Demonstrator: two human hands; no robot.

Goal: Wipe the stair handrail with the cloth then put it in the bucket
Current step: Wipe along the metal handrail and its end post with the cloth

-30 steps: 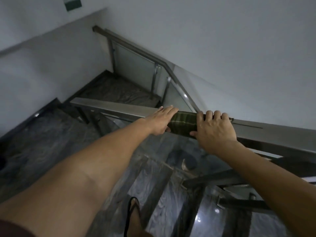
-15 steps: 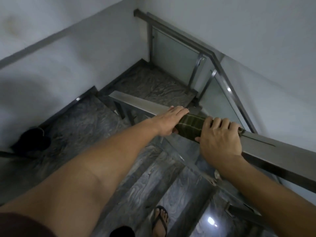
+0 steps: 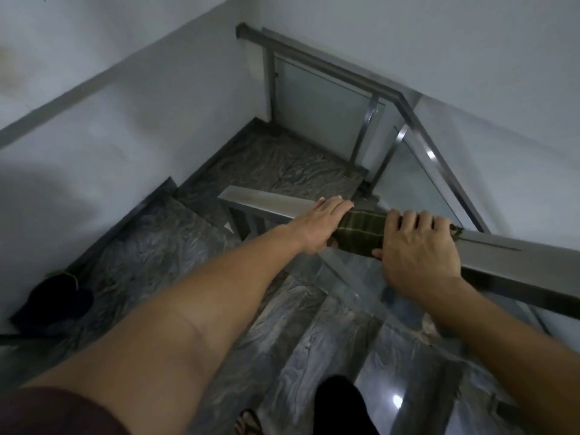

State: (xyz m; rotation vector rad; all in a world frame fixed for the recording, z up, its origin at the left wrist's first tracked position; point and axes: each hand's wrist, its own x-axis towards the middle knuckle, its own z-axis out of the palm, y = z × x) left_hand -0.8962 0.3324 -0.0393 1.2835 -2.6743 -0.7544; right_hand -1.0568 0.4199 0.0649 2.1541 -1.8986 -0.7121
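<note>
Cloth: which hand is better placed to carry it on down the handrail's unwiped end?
Left, probably. The left hand grips the cloth's leading edge, facing the handrail's remaining stretch; the right hand trails behind it.

Both arms out; L hand (image 3: 317, 226) & R hand (image 3: 419, 249) gripping.

Dim stairwell: white walls (image 3: 408, 42), grey marbled steps (image 3: 314, 324)

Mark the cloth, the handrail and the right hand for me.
cloth (image 3: 361, 232), head view, striped middle between the hands
handrail (image 3: 263, 200), head view, bare top face
right hand (image 3: 419, 249), head view, back of hand
</note>
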